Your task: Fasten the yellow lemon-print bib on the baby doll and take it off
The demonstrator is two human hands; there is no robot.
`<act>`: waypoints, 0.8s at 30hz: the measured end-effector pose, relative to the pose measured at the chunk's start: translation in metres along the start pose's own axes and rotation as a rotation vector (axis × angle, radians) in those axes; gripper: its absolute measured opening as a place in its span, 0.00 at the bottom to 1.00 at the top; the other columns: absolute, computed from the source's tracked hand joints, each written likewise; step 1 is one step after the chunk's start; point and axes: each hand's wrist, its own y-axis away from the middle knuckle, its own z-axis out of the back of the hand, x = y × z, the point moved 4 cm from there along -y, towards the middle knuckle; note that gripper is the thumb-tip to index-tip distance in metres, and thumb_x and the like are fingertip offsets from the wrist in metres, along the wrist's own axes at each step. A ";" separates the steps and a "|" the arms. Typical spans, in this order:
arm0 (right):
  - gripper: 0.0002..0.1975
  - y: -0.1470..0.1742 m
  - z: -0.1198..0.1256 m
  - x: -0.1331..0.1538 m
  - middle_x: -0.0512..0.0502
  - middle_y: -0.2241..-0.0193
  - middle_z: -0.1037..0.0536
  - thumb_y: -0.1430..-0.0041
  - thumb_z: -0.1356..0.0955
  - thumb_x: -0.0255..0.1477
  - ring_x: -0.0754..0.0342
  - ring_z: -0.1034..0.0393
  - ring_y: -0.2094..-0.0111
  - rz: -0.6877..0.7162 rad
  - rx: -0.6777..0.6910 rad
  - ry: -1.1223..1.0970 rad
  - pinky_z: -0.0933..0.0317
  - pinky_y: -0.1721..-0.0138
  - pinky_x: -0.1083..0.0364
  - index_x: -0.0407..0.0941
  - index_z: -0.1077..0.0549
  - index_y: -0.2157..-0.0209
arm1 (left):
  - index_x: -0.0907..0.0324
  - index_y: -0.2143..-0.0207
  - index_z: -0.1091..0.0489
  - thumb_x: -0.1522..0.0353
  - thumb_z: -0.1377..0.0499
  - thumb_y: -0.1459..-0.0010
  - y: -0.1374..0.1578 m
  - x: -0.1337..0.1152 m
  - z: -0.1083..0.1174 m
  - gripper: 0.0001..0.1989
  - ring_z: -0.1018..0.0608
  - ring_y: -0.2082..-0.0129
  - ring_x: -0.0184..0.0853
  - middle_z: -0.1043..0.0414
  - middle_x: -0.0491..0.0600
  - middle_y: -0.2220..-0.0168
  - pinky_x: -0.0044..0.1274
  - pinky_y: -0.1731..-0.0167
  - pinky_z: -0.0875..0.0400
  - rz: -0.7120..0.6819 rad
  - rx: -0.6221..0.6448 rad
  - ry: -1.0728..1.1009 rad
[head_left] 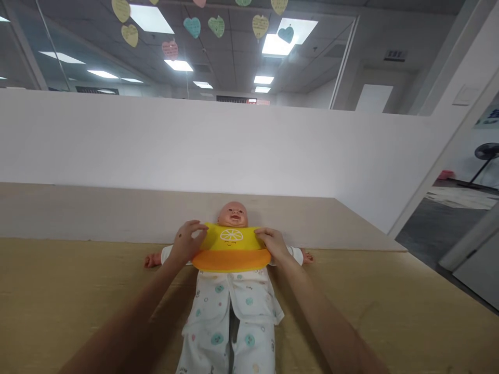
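Note:
A baby doll (233,214) lies on its back on the wooden table, arms spread to both sides. It wears white printed clothes (249,306). Across its chest lies a yellow bib (210,238) with a lemon-slice print and an orange pocket (232,261) along its lower edge. My left hand (187,241) pinches the bib's upper left corner between thumb and fingers. At the opposite upper corner, my right hand (274,242) has its fingers closed on the bib's edge. The doll's neck is partly covered by the bib.
The wooden table (78,296) meets a paler board (97,213) at the back. Behind stands a white wall (195,145) with glass above, bearing heart-shaped notes (216,26). On the right, an opening shows a black fan (486,151) and grey floor.

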 end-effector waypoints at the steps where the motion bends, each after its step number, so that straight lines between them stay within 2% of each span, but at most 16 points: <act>1: 0.13 0.001 0.001 0.000 0.48 0.73 0.22 0.63 0.32 0.33 0.52 0.28 0.69 0.008 -0.005 0.019 0.35 0.64 0.54 0.42 0.23 0.73 | 0.57 0.70 0.23 0.62 0.44 0.49 0.011 -0.010 0.004 0.12 0.26 0.54 0.41 0.25 0.54 0.56 0.34 0.51 0.32 -0.134 0.015 -0.031; 5: 0.14 0.008 0.004 0.006 0.45 0.69 0.21 0.60 0.32 0.34 0.49 0.28 0.64 0.074 -0.029 0.123 0.36 0.57 0.51 0.41 0.22 0.70 | 0.55 0.60 0.25 0.60 0.43 0.45 0.064 -0.048 0.012 0.13 0.29 0.49 0.42 0.29 0.54 0.50 0.36 0.49 0.32 -0.535 0.157 -0.169; 8: 0.16 0.024 0.005 0.015 0.40 0.59 0.22 0.53 0.34 0.36 0.47 0.29 0.55 0.276 -0.074 0.279 0.38 0.51 0.48 0.42 0.22 0.66 | 0.57 0.56 0.26 0.63 0.42 0.43 0.091 -0.064 0.013 0.14 0.30 0.49 0.45 0.28 0.55 0.51 0.40 0.49 0.32 -0.686 0.108 -0.353; 12: 0.16 0.065 0.006 0.026 0.37 0.47 0.31 0.45 0.36 0.38 0.46 0.36 0.46 0.571 -0.046 0.447 0.41 0.45 0.45 0.43 0.24 0.61 | 0.57 0.56 0.27 0.66 0.44 0.41 0.101 -0.068 0.009 0.12 0.29 0.52 0.44 0.26 0.54 0.53 0.40 0.53 0.29 -0.724 -0.016 -0.467; 15: 0.15 0.098 0.005 0.030 0.38 0.44 0.33 0.42 0.36 0.37 0.47 0.39 0.43 0.752 0.074 0.647 0.46 0.41 0.43 0.45 0.26 0.56 | 0.58 0.57 0.27 0.66 0.43 0.41 0.101 -0.066 0.007 0.12 0.29 0.53 0.45 0.26 0.54 0.54 0.39 0.55 0.28 -0.711 -0.059 -0.472; 17: 0.17 0.112 0.003 0.029 0.40 0.45 0.32 0.42 0.34 0.36 0.47 0.40 0.42 0.848 0.178 0.783 0.45 0.42 0.44 0.47 0.28 0.52 | 0.58 0.56 0.27 0.66 0.44 0.41 0.100 -0.064 0.007 0.12 0.28 0.53 0.44 0.25 0.53 0.55 0.38 0.55 0.28 -0.698 -0.042 -0.453; 19: 0.19 0.117 0.002 0.028 0.41 0.47 0.30 0.42 0.34 0.36 0.47 0.39 0.44 0.906 0.222 0.862 0.42 0.43 0.44 0.48 0.30 0.49 | 0.58 0.55 0.28 0.66 0.44 0.40 0.099 -0.063 0.007 0.12 0.27 0.54 0.42 0.25 0.52 0.55 0.37 0.55 0.28 -0.684 0.003 -0.420; 24: 0.18 0.109 0.003 0.023 0.41 0.50 0.28 0.40 0.35 0.36 0.48 0.36 0.46 0.900 0.150 0.913 0.39 0.45 0.45 0.48 0.31 0.48 | 0.57 0.54 0.28 0.65 0.44 0.41 0.097 -0.059 0.007 0.13 0.28 0.54 0.41 0.25 0.51 0.56 0.38 0.53 0.30 -0.642 0.032 -0.361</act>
